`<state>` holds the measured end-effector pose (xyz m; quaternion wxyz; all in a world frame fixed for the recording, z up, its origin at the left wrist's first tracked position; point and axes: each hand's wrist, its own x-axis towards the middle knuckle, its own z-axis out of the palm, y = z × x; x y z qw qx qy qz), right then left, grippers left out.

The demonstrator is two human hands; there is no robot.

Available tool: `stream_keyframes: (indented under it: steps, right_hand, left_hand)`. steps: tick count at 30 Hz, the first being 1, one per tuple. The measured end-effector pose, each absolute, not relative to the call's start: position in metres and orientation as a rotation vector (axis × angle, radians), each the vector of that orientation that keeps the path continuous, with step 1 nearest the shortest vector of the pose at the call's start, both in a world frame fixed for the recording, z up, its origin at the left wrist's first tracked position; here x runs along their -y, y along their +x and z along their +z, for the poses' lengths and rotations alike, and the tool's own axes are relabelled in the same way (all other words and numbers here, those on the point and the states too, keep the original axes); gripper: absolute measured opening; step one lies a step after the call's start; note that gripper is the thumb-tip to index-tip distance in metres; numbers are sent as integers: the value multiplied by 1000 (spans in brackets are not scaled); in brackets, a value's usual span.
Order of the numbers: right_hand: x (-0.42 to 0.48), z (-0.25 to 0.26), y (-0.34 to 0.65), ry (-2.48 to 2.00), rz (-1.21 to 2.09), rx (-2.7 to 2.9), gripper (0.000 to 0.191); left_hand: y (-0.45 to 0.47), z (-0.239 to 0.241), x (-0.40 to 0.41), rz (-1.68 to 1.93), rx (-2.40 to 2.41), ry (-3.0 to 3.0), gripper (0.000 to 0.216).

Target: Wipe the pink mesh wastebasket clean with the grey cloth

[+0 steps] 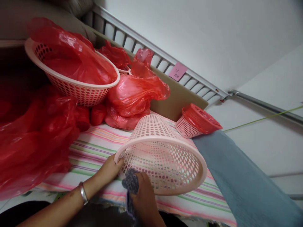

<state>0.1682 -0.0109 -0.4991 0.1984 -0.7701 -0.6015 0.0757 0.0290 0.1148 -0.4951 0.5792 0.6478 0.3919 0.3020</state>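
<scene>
One pink mesh basket is tilted over striped cloth, mouth toward six o'clock. The left hand is clasped on its rim near nine o'clock; the right hand, at seven, is clenched on a grey rag. A red bag sits at eleven.

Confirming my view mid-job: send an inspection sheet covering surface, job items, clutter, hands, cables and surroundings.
Surface: striped cloth, spread under the baskets.
Job items: pink perforated basket, tipped, mouth toward the camera; gray cloth.
Clutter: red plastic bags; bag-lined basket, left; small basket, right.
Hands: left hand grips the pink perforated basket's rim; right hand holds the gray cloth.
Cables: no electrical cable seen; thin green cord, right.
Surroundings: slatted railing, pink note, metal pipe.
</scene>
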Motion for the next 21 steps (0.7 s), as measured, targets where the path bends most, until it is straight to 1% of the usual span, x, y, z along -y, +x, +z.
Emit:
stream_keyframes:
  steps: [2,5,9,14,17,21]
  right_hand:
    - [2,-498,172,-2132,229,1572,45]
    - [-37,-501,181,-2079,135,1505,45]
    - [-111,-508,204,-2059,21,1485,32]
    - [-184,-514,241,-2028,29,1487,26]
    - [-202,-516,255,-2031,70,1519,24]
    - [-195,-511,261,-2054,94,1586,20]
  left_hand:
    - [31,-497,-114,730,-895,1505,32]
    - [33,-500,-110,695,-887,1480,35]
    - [33,-503,-106,512,-936,1366,39]
    - [32,-508,-107,510,-913,1306,39]
    - [36,-512,-105,507,-888,1298,43]
    - [42,-518,-99,530,-838,1308,48]
